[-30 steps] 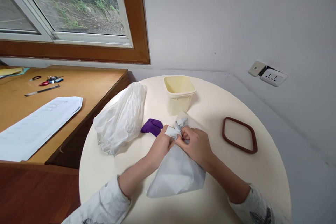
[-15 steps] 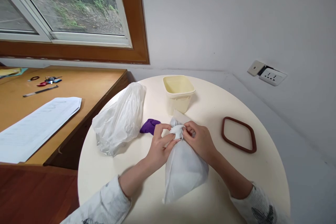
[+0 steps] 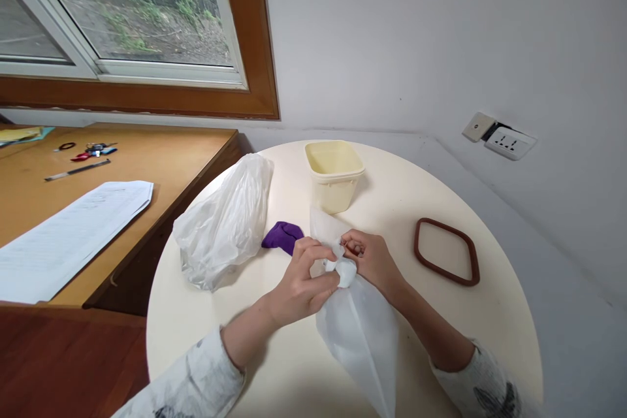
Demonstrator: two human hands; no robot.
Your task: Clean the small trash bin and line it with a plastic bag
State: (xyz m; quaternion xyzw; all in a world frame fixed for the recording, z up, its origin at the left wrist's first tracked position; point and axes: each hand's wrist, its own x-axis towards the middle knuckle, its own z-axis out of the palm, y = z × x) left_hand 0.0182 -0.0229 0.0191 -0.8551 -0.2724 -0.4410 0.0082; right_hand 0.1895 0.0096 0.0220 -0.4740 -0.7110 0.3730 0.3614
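Note:
A thin white plastic bag (image 3: 365,333) lies in front of me, bunched into a knot near its middle. My left hand (image 3: 306,281) pinches the left side of the knot between thumb and fingers. On the other side, my right hand (image 3: 369,261) is closed on the gathered plastic with its fingertips. The loose top of the bag spreads flat beyond the knot, and its lower part hangs toward me, looking fairly flat. Just past my left fingers lies a crumpled purple cloth (image 3: 283,237).
A pale yellow bin (image 3: 336,192) stands at the back of the round cream table (image 3: 196,353). Another crumpled white plastic bag (image 3: 228,225) rests at the left. A brown rounded frame (image 3: 447,251) lies at the right. Papers (image 3: 78,232) are on the wooden desk.
The knotted bag has turned, its lower end swinging right and toward me. The loose top now spreads wider past the knot. Both hands have kept their pinch, with the left slightly lower.

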